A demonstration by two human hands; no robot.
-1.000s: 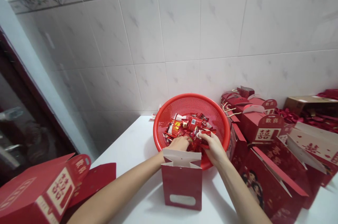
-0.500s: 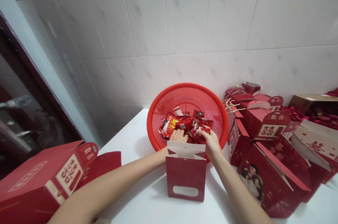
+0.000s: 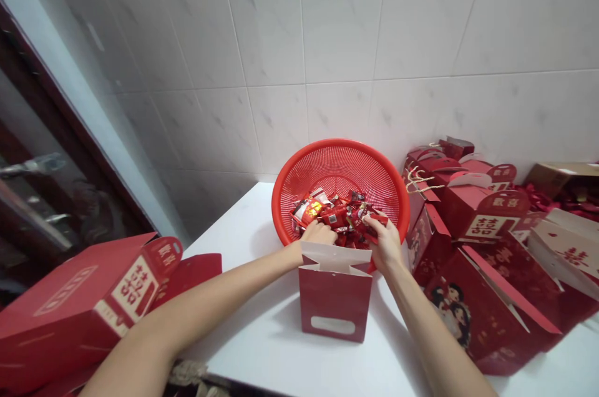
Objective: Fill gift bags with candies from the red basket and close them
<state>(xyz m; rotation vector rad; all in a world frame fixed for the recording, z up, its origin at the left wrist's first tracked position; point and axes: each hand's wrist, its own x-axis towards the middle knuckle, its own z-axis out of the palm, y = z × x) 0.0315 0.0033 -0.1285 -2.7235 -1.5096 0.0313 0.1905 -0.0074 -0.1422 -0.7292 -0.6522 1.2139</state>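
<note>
A round red plastic colander (image 3: 340, 146) holds a heap of small wrapped sweets (image 3: 333, 218), mostly red, one with a shiny yellow patch. Inside its near left side is my left hand (image 3: 319, 233), fingers curled down among the wrappers; what they hold is hidden. My right hand (image 3: 386, 240), at the near right side, pinches a red sweet packet (image 3: 374, 225) between thumb and fingers. Right in front of the colander an upright red paper gift box (image 3: 335, 303) stands with its top open, between my forearms. Its inside is hardly visible.
Several red gift boxes (image 3: 486, 210) crowd the right side, some open, some with cord handles. More red boxes (image 3: 93, 284) lie at the left. A cardboard box (image 3: 559, 175) sits at the far right. The white table (image 3: 262, 347) meets a tiled wall (image 3: 271, 122) behind.
The view has shifted, so the colander and box sit slightly higher and further right. My left hand's fingers have curled deeper into the sweets. My right hand keeps its pinch at the right side.
</note>
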